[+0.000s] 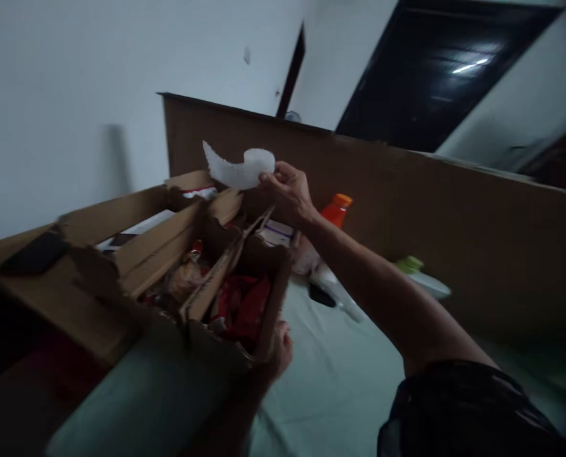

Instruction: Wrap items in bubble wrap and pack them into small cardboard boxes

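White strip (237, 173), long axis sideways, pointed tip up-left, right fingers (272, 181) pinching opposite end

A packet (253, 306) lies in the box (156, 251), left of the bottle (335, 212).

The right grip (289, 190) is pinching, its bare forearm (373, 282) slanting forward. The left grip (281, 349) is sitting lower, partly hidden.

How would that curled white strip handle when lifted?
The white strip is probably light and fairly stiff: the right grip holds one end, and the rest appears to extend unsupported. Its curved shape suggests it might flex.
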The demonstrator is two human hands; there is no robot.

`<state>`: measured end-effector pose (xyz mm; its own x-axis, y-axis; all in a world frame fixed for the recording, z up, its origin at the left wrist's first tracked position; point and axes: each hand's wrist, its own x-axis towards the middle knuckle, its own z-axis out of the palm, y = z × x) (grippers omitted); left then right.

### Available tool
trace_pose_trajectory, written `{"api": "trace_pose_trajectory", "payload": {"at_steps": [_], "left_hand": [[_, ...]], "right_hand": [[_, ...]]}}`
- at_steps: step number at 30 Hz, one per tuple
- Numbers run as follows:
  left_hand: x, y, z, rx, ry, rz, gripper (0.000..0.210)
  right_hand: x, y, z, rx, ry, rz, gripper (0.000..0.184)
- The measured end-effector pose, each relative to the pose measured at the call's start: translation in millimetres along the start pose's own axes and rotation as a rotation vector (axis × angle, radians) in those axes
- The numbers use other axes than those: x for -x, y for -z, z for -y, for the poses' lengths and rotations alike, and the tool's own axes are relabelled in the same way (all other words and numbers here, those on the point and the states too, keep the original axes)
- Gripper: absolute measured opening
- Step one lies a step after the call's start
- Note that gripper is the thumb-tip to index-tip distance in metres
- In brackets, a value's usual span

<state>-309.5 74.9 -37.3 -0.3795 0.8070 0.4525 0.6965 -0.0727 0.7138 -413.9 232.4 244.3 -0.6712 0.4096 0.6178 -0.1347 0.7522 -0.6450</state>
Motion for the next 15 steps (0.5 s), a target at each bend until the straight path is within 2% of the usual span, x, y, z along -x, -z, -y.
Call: {"api": "trace_pose_trajectory", "payload": {"at_steps": [2, 5, 8, 10, 11, 12, 14, 15], "left_hand": [[-1, 0.2, 1, 0.009, 0.001, -0.01, 0.023], [1, -1.1, 4, 0.029, 0.0, -0.013, 0.023], [4, 0.5, 5, 0.026, -0.013, -0.009, 0.024], [5, 3.6, 4, 0.013, -0.032, -0.007, 0.026], [5, 5.4, 3, 0.003, -0.043, -0.007, 0.026], [5, 7.0, 2, -0.009, -0.052, -0.008, 0.025], [5, 9.4, 1, -0.035, -0.067, -0.011, 0.023], [4, 10.1, 1, -0.046, -0.073, -0.011, 0.022]], "right_hand": [[47, 40, -2, -0.125, -0.023, -0.042, 0.045], [107, 107, -12, -0.093, -0.095, -0.224, 0.044], [145, 172, -32, 0.1, -0.155, -0.424, 0.041], [162, 205, -48, 0.365, -0.242, -0.521, 0.036], [170, 217, -56, 0.566, -0.313, -0.503, 0.035], [178, 226, -64, 0.784, -0.392, -0.425, 0.035], [195, 233, -77, 1.131, -0.523, -0.147, 0.039], [204, 232, -83, 1.221, -0.565, 0.001, 0.039]]}}
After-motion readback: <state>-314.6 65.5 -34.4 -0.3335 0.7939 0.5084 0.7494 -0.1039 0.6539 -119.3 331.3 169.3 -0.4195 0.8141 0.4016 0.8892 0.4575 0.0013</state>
